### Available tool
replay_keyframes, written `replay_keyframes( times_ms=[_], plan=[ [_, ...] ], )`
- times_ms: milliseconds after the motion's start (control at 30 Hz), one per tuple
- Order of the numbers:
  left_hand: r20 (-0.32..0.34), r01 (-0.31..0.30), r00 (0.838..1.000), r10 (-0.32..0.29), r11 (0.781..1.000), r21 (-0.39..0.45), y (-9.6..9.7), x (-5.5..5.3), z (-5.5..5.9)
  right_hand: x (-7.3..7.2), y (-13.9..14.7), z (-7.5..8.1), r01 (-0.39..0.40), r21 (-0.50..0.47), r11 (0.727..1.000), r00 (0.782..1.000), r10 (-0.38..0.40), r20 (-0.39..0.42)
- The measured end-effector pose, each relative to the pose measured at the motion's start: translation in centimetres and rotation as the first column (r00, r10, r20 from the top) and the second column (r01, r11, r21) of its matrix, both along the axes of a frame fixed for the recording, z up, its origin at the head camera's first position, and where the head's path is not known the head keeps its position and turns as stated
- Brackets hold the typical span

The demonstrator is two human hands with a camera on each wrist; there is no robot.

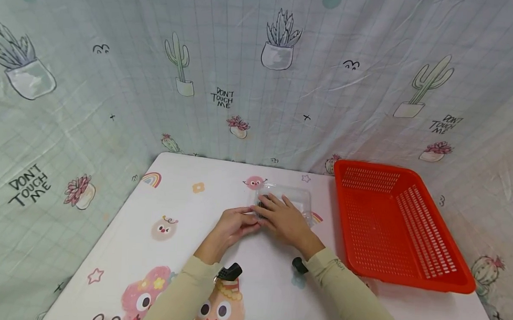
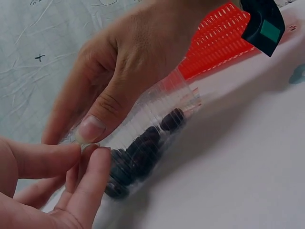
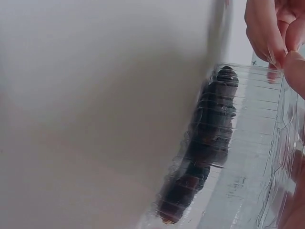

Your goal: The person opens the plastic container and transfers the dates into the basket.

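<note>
Pale khaki sleeves (image 1: pixel 355 298), dark lettering (image 1: pixel 339 264) on the right sleeve, black wrist-worn devices (image 1: pixel 230 272), bare hands (image 1: pixel 285 223)

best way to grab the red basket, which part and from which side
Take the red basket by its rim, from its left and right sides, left hand on one, right hand on the other. It stands open side up with the rim running all round, so opposite holds should probably keep it level; the slotted walls look weaker to grip.
</note>
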State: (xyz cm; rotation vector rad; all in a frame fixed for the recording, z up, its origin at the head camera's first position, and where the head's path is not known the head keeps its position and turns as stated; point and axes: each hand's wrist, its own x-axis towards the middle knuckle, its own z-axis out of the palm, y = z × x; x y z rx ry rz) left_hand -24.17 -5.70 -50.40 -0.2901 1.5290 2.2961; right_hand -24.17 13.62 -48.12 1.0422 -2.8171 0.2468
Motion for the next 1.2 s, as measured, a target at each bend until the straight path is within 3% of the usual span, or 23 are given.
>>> replay_keyframes(
  times_ms=[333,800,967,1200],
  plan=[
    [-0.014,-0.026,1.0,0.025,0.999,-0.047,0.0,-0.1,0.1,-0.1,-0.4,0.1,-0.005,-0.083,0.997,0.999,0.001,-0.051],
    [-0.05,-0.033,0.998,0.031,0.998,-0.05,0.1,-0.1,-0.1,-0.2,-1.0,-0.2,-0.036,-0.191,0.981,0.993,0.014,-0.117],
    [-0.06,-0.053,0.997,0.05,0.997,-0.049,0.2,-0.1,-0.3,-0.4,-1.3,-0.8,-0.084,-0.172,0.982,0.976,0.046,-0.215],
    [-0.063,-0.082,0.995,0.078,0.994,-0.069,0.6,-0.1,-0.3,-0.6,-1.9,-1.6,-0.188,-0.234,0.954,0.935,0.101,-0.341]
  ],
)
